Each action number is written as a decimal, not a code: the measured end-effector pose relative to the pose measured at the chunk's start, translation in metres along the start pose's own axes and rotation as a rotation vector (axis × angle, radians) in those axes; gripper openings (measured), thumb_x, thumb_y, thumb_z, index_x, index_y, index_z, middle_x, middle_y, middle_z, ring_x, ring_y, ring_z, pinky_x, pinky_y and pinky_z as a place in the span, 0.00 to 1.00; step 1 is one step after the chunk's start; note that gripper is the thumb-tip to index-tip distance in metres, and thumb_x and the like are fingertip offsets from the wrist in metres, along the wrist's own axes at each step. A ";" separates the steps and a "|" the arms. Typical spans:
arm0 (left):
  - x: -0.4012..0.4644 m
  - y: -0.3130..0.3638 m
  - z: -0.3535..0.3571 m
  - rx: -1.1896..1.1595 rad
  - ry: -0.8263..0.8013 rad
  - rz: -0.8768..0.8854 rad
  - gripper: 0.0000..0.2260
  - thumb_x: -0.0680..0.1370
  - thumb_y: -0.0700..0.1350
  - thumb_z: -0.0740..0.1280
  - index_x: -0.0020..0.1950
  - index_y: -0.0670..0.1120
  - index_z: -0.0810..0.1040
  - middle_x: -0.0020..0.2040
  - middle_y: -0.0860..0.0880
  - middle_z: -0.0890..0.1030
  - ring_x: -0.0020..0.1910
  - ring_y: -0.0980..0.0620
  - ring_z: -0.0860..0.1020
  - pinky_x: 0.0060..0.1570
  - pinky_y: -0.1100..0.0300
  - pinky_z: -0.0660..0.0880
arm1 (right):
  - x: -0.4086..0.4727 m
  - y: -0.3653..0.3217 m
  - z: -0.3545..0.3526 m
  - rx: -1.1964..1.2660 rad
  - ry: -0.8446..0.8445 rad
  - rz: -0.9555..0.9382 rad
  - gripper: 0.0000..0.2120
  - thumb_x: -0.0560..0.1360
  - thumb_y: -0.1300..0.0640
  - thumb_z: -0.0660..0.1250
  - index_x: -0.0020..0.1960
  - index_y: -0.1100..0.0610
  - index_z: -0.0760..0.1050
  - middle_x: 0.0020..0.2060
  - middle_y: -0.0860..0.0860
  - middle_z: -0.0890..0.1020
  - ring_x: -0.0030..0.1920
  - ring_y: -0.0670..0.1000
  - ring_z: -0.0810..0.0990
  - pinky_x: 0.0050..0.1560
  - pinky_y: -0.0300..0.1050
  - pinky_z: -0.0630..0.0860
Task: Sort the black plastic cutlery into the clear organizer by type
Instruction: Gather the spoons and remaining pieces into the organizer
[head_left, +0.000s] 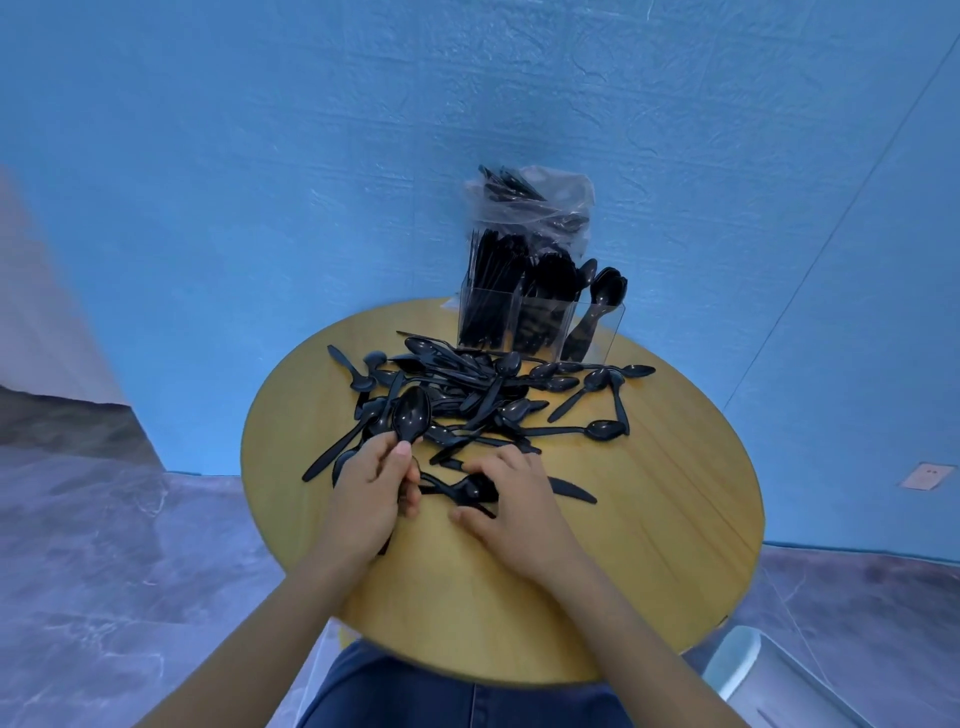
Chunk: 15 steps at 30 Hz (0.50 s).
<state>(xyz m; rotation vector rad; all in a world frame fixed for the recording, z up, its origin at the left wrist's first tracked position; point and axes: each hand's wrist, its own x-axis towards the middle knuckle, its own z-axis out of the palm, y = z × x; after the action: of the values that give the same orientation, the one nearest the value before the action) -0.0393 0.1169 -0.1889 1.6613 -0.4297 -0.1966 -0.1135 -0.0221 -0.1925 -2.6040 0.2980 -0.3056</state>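
The organizer (540, 322) stands on the table (649, 519) behind the cutlery pile (483, 400).

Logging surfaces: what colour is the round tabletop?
Yellowish wood tone; the tabletop shows in the head view.

Cutlery pile (467, 400) blocks organizer (540, 327) (right tabletop (675, 493) bare).
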 end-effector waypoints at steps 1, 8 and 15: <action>-0.002 -0.001 -0.001 0.018 0.001 0.033 0.12 0.82 0.42 0.56 0.42 0.37 0.72 0.32 0.47 0.74 0.27 0.56 0.72 0.30 0.65 0.72 | -0.001 0.000 0.001 -0.022 0.005 -0.004 0.21 0.75 0.46 0.67 0.66 0.50 0.71 0.58 0.45 0.71 0.60 0.47 0.64 0.62 0.39 0.63; -0.007 -0.007 0.000 0.120 -0.027 0.127 0.12 0.82 0.45 0.56 0.40 0.45 0.71 0.32 0.49 0.74 0.29 0.57 0.71 0.32 0.64 0.71 | -0.004 0.010 0.002 -0.002 0.099 -0.017 0.11 0.78 0.53 0.63 0.60 0.53 0.76 0.52 0.46 0.74 0.57 0.46 0.69 0.56 0.36 0.64; -0.009 -0.005 0.001 0.120 -0.014 0.156 0.10 0.82 0.44 0.56 0.42 0.47 0.71 0.32 0.51 0.73 0.29 0.59 0.71 0.31 0.66 0.70 | -0.009 0.013 -0.001 0.320 0.231 0.019 0.09 0.77 0.58 0.66 0.56 0.52 0.79 0.46 0.45 0.77 0.46 0.39 0.74 0.46 0.27 0.67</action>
<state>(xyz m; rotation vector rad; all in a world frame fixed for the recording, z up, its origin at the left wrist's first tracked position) -0.0470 0.1195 -0.1949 1.7352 -0.5892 -0.0676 -0.1244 -0.0312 -0.1999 -2.2518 0.3239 -0.5985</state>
